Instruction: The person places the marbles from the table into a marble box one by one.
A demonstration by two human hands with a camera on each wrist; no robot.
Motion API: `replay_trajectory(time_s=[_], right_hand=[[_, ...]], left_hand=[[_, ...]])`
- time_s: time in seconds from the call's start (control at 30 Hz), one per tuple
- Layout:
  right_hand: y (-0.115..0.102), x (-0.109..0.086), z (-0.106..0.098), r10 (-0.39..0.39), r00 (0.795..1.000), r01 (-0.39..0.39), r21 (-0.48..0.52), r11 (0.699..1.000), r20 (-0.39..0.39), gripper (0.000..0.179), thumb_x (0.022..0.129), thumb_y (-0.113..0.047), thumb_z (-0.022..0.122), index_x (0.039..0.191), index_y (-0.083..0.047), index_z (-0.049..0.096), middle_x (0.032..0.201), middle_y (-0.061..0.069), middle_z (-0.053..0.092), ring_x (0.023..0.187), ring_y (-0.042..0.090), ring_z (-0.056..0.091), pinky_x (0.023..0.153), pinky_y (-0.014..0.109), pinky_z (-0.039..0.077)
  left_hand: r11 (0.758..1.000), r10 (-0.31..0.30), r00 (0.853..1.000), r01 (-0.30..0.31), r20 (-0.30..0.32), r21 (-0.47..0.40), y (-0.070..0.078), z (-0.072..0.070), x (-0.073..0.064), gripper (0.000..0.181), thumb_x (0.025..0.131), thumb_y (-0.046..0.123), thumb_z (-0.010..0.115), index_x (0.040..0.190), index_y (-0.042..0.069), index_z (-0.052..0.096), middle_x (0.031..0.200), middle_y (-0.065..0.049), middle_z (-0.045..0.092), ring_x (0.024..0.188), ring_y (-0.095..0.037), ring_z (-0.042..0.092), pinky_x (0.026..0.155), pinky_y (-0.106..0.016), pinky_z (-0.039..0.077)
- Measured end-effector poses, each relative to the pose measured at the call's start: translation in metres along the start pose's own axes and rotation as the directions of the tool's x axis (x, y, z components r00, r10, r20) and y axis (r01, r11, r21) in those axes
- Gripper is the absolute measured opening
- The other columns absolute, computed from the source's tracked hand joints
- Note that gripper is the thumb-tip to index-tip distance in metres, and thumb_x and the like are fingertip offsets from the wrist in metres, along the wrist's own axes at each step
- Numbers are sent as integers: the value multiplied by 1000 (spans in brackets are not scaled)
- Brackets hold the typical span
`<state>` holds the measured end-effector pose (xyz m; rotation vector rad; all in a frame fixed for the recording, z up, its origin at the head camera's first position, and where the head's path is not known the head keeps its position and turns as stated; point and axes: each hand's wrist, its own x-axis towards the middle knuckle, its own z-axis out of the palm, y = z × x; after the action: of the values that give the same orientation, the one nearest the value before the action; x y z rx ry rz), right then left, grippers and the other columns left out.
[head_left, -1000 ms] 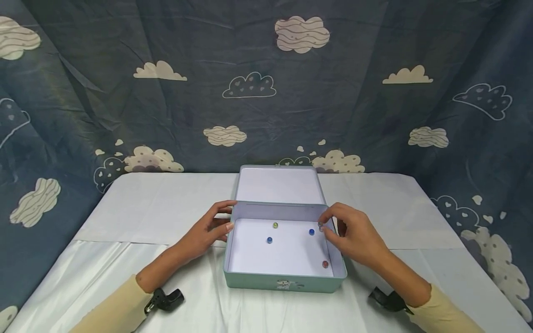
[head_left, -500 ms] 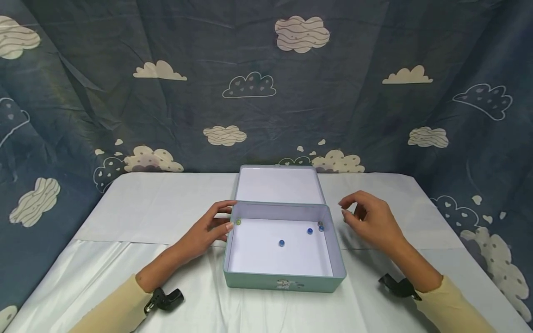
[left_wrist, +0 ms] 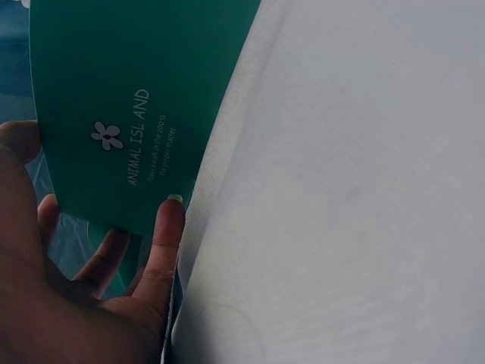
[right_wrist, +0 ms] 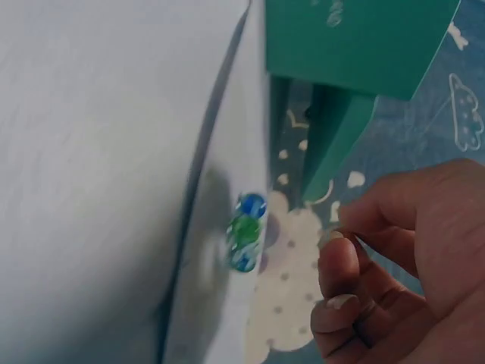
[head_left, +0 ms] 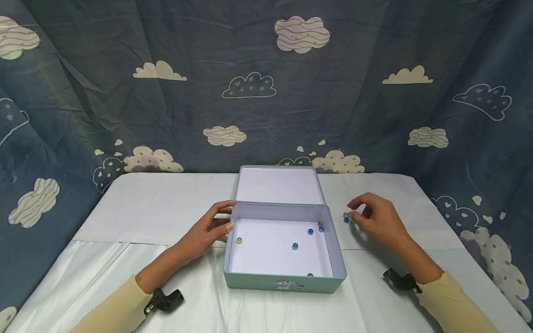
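Note:
A green tin box (head_left: 281,282) holds several loose glass marbles, among them a blue marble (head_left: 295,246) near the middle and a yellow-green marble (head_left: 239,240) at the left. Fingers spread, my left hand (head_left: 212,226) rests against the box's left side; its thumb (left_wrist: 163,250) touches the printed wall in the left wrist view. Beyond the box's right side, my right hand (head_left: 376,219) hovers low, thumb and index finger bent near each other, with nothing visible between them. Beside those fingertips lies a small cluster of green and blue marbles (right_wrist: 246,229) on the cloth.
The box's open lid (head_left: 281,185) extends behind it toward the backdrop. White cloth (head_left: 166,208) covers the table, with a ridge across it. A dark cloud-patterned curtain (head_left: 266,115) hangs behind and at both sides.
My right hand has released a clear marble into the box and moved right, over to the cluster on the cloth. Marbles have rolled about inside the box. The left hand stays in place.

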<state>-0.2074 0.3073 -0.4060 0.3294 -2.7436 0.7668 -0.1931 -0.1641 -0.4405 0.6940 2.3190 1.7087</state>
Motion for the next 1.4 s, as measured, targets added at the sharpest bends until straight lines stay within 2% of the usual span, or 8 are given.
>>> replay_trajectory(time_s=[0.37,0.73,1.1,1.4], right_hand=[[19,2,5,86,993,-84,-32,996,81,19,91,-3,73,110,-5,75,104,12,68,80,23,56,58,28,49],[26,5,8,98,982,-91,-52,994,159,18,90,1,76,107,-5,77,106,12,70,82,23,57,65,31,49],[28,5,9,121,974,-110,-67,992,192,16,89,-1,76,104,-3,76,99,10,72,82,23,60,70,37,51],[29,5,7,126,974,-114,-72,991,189,15,88,-1,74,103,-3,75,95,8,70,82,24,59,70,37,51]], left_hand=[[1000,3,1000,-3,-3,1,0,0,0,56,110,27,60,161,30,37,156,-22,40,139,-44,54,85,-35,61],[1000,13,1000,-13,-3,10,0,0,0,56,110,27,60,161,31,37,156,-21,41,138,-44,55,85,-36,61],[1000,23,1000,-23,0,3,-2,0,-1,55,111,26,58,162,31,37,156,-23,41,135,-43,57,85,-39,62],[1000,27,1000,-27,3,3,-2,0,0,55,111,25,58,162,29,37,155,-23,40,135,-44,57,86,-39,62]])
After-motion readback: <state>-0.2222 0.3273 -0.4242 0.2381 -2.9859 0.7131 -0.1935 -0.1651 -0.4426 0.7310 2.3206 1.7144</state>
